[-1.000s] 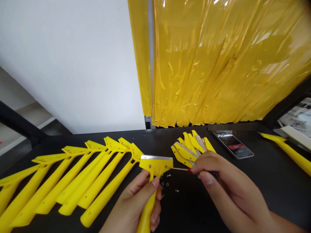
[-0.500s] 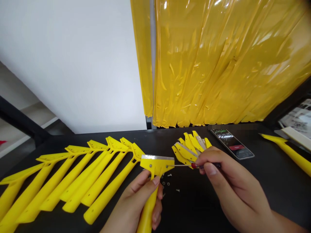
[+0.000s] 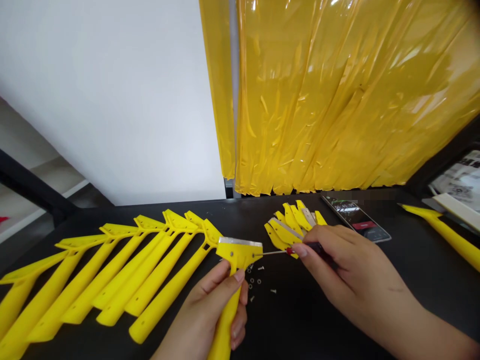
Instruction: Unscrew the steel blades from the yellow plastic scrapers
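My left hand (image 3: 215,310) is wrapped round the handle of a yellow scraper (image 3: 242,255), which stands head up with a metal blade along its top edge. Two screws show in the scraper's head. My right hand (image 3: 345,270) grips a screwdriver (image 3: 290,250) by its dark and red handle. The thin shaft points left, and its tip meets the screw on the right side of the scraper head. Loose screws (image 3: 261,268) and nuts (image 3: 259,281) lie on the black table just right of my left hand.
Several yellow scraper handles (image 3: 165,285) lie in a row at left. Behind my right hand is a fanned pile of yellow blade covers (image 3: 287,232) and metal blades. A phone (image 3: 356,217) rests farther back, and another yellow scraper handle (image 3: 450,235) lies at right. Yellow plastic sheeting (image 3: 318,100) hangs behind.
My right hand has turned and shifted slightly left, its grip on the screwdriver handle changed. The scraper head has swivelled a little, while the screwdriver tip stays at the right screw.
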Motion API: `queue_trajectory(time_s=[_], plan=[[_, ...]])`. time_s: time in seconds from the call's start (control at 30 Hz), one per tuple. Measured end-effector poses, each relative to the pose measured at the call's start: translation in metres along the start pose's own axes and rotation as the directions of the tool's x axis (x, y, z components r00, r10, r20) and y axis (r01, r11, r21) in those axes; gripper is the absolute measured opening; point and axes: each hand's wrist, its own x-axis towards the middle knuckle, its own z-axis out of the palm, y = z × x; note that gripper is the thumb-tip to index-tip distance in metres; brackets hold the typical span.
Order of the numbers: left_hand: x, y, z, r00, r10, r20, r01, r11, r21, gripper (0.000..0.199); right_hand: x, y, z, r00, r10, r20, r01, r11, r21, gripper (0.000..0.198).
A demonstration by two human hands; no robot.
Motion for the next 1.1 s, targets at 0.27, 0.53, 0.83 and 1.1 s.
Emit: queue_trajectory(time_s=[0.27,0.53,0.83,1.1], plan=[[-0.007,0.003,0.001,0.999,0.045,-0.008,-0.045,0.998,0.031,0.023,0.001,-0.004,0.000,0.981,-0.114,0.155,0.088,0.983,0.163,0.015],[-0.007,-0.002,0.001,1.000,0.012,0.028,-0.014,0.998,0.069,0.025,-0.009,0.001,0.006,0.999,-0.038,-0.036,0.044,0.978,0.204,0.037],[-0.008,-0.001,0.002,1.000,0.003,0.014,-0.004,0.999,0.040,0.026,-0.013,0.000,0.008,1.000,0.023,-0.001,-0.022,0.982,0.189,0.040],[-0.008,0.000,0.003,1.000,0.015,0.015,-0.016,0.998,0.057,0.026,-0.011,-0.005,0.005,1.000,-0.008,-0.002,0.009,0.986,0.167,0.036]])
